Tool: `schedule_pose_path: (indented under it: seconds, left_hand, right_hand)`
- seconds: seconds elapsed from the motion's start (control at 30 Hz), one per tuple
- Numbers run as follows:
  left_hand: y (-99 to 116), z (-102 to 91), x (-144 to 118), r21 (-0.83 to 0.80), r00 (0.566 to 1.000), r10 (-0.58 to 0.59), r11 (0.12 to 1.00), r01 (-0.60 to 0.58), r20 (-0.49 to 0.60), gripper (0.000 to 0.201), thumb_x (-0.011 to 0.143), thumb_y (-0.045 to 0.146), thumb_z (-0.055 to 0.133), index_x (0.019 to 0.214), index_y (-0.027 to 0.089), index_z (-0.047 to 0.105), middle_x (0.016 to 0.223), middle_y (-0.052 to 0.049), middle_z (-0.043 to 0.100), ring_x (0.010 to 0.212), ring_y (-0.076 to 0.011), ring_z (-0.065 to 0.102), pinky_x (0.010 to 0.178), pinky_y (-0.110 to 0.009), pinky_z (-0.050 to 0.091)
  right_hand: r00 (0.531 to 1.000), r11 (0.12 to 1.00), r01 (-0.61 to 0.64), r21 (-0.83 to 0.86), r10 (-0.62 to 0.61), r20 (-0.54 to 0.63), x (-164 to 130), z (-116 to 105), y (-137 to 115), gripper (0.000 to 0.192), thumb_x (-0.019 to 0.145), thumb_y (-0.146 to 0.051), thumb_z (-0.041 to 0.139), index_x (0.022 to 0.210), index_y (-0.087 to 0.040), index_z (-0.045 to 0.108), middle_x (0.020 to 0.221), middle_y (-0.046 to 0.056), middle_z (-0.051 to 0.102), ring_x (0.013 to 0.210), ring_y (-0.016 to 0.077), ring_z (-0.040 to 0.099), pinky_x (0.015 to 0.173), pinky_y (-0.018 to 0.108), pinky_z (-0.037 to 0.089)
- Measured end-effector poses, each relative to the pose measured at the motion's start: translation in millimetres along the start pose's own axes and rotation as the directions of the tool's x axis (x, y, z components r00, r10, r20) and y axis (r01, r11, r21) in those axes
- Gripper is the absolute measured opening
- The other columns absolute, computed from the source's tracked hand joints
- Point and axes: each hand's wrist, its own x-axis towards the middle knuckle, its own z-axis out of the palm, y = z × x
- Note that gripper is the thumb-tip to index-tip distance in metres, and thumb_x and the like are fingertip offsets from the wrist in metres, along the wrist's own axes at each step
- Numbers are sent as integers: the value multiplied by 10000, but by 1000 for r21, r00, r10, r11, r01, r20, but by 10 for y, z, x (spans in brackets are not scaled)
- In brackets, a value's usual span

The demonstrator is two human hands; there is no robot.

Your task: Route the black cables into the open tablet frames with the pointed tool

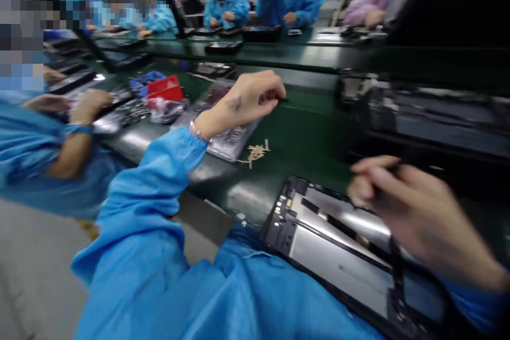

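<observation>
- Opened device [342,255] lies flat at the near edge of the green bench [311,133], directly before the person; dark frame, grey metal plates, small gold contacts at one corner.
- Right hand [414,212], blurred, hovers over it, fingers drawn together on a thin dark tool, type indiscernible; advisable to steady this hand before touching the contacts.
- Left hand [249,100] is stretched out above a clear plastic tray [231,141], fingertips pinched on something small and dark; pale scraps [255,153] lie just beside it.
- Red bin [165,89] stands farther left.

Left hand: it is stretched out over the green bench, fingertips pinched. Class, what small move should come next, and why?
Probably bring the left hand back toward the opened device. Its fingertips look pinched on something small and dark, too blurred to identify, beyond the clear parts tray. The right hand, also blurred, is already over the device, apparently holding a thin tool.
</observation>
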Motion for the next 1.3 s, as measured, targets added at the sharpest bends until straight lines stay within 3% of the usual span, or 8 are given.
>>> schedule_pose_path:
  seconds: [0.1, 0.23, 0.33, 0.43, 0.5, 0.7, 0.97, 1.3]
  left_hand:
    - [674, 167, -53, 52, 933, 355, 932, -358, 58, 281, 1065, 237, 409, 1084, 223, 689, 1036, -84, 709, 1029, -215, 683, 868, -383, 554]
    - [1040, 401, -184, 140, 612, 787, 599, -789, 77, 237, 1084, 269, 474, 1121, 306, 705, 1084, -18, 735, 993, -156, 699, 760, -318, 575]
    - [1052, 533, -193, 327, 452, 892, 427, -843, 0, 242, 1080, 258, 499, 1069, 304, 737, 1107, 6, 740, 992, -132, 691, 809, -288, 592]
    - [1026, 613, -177, 354, 410, 910, 404, -844, -61, 189, 1059, 282, 563, 1072, 260, 750, 1076, -17, 739, 980, -147, 691, 852, -297, 588]
    - [1025, 646, -178, 284, 467, 878, 476, -832, -103, 160, 1039, 281, 605, 1098, 219, 741, 1027, -26, 736, 962, -155, 688, 852, -297, 579]
    - [1074, 664, -219, 252, 885, 445, 880, -403, -139, 223, 1082, 281, 510, 957, 167, 655, 857, -47, 685, 759, -167, 594, 692, -315, 498]
    - [1191, 528, -302, 229, 950, 311, 924, -306, 16, 276, 1100, 203, 399, 936, 167, 619, 861, -50, 634, 763, -163, 570, 641, -302, 441]
    - [892, 515, -337, 287, 968, 252, 927, -243, 6, 218, 1050, 164, 470, 906, 181, 633, 818, -31, 640, 785, -175, 598, 679, -306, 429]
  right_hand:
    - [948, 917, -288, 276, 233, 217, 96, 202, 39, 345, 851, -523, 741, 880, -183, 688, 717, -1, 550, 565, 101, 430, 561, 282, 420]
    - [934, 843, -354, 406, 296, 201, 112, 270, 42, 449, 730, -540, 855, 706, -189, 575, 643, -38, 475, 580, 92, 404, 535, 240, 372]
    - [948, 857, -316, 407, 299, 108, 74, 214, 44, 361, 685, -435, 908, 794, -176, 681, 716, -26, 555, 617, 82, 441, 545, 218, 359]
    - [964, 900, -260, 350, 263, 41, 81, 168, 89, 334, 687, -430, 904, 811, -179, 721, 736, -15, 593, 623, 86, 457, 543, 222, 359]
    - [979, 945, -192, 263, 203, -14, 97, 157, 117, 323, 697, -444, 889, 811, -184, 734, 739, -4, 620, 637, 107, 494, 553, 240, 389]
    - [985, 978, 112, -176, -133, -110, 81, 132, 90, 140, 856, -352, 749, 857, -215, 774, 748, 8, 695, 664, 150, 595, 608, 282, 452]
    - [897, 764, 387, -516, -442, 19, 25, 126, 128, 108, 953, -241, 648, 917, -238, 751, 796, 2, 717, 687, 153, 626, 648, 307, 466]
    - [945, 828, 288, -482, -327, 4, -3, 130, 93, 99, 924, -303, 688, 888, -245, 760, 818, 10, 737, 715, 181, 655, 656, 320, 472]
